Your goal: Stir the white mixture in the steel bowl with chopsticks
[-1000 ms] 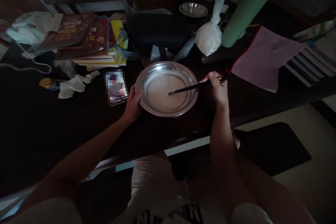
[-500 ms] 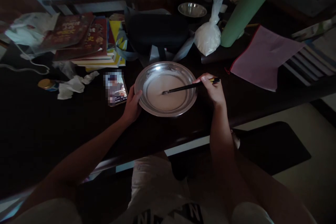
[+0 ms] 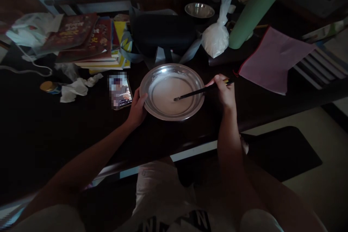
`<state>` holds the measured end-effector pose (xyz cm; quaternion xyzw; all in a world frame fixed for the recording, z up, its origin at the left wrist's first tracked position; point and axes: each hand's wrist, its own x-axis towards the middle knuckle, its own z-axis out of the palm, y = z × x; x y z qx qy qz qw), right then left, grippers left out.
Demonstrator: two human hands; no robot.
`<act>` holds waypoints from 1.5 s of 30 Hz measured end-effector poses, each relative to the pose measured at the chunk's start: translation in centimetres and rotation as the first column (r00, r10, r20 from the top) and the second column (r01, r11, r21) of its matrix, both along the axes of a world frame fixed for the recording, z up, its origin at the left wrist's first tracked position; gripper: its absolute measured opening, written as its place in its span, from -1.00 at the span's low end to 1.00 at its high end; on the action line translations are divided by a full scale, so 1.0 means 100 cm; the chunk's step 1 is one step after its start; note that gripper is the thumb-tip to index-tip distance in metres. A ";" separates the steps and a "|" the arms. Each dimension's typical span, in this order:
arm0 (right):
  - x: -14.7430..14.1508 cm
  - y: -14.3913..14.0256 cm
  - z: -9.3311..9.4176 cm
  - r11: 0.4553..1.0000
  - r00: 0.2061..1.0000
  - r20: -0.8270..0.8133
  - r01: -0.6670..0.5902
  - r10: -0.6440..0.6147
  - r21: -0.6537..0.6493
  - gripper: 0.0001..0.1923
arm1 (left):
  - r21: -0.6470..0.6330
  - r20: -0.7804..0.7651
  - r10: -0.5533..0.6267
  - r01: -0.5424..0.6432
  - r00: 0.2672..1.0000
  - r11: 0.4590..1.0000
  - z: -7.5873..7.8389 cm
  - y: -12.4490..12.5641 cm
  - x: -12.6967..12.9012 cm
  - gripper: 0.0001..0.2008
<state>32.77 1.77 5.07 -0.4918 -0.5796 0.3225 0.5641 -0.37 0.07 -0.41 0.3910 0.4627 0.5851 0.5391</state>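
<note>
A round steel bowl (image 3: 146,106) with a wide rim stands on the dark table in front of me. Inside it is a pale, smooth liquid batter (image 3: 165,96). My left hand (image 3: 138,108) grips the bowl's left rim, thumb on top and the other fingers mostly hidden beneath. Black chopsticks (image 3: 198,91) with gold ends are held in my closed right hand (image 3: 224,88), just beyond the right rim. Their tips touch the batter near the middle of the bowl.
Left of the bowl lies a lit phone (image 3: 121,90), with crumpled tissue (image 3: 73,90) and a small jar (image 3: 50,87) farther left. Behind are stacked books (image 3: 100,43), a black case (image 3: 163,32), a bag of white powder (image 3: 215,40), a green roll (image 3: 258,12) and a pink pouch (image 3: 272,59).
My right hand and the chopsticks have shifted slightly right, so the tips have moved right and a little nearer me through the batter. My left hand stays on the rim.
</note>
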 end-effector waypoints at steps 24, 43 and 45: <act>-0.003 0.000 0.001 0.998 0.998 0.019 -0.065 0.065 -0.010 -0.44 | -0.002 0.031 -0.002 0.002 1.000 1.000 0.004 0.000 0.002 -0.48; -0.001 0.000 0.001 0.996 0.996 0.016 -0.093 0.093 0.000 -0.47 | 0.001 0.013 0.003 -0.003 1.000 1.000 0.001 0.000 0.001 -0.54; 0.000 0.000 0.001 0.999 0.999 0.000 -0.048 0.048 0.024 -0.46 | 0.000 0.012 0.015 -0.015 1.000 1.000 0.000 0.001 0.001 -0.53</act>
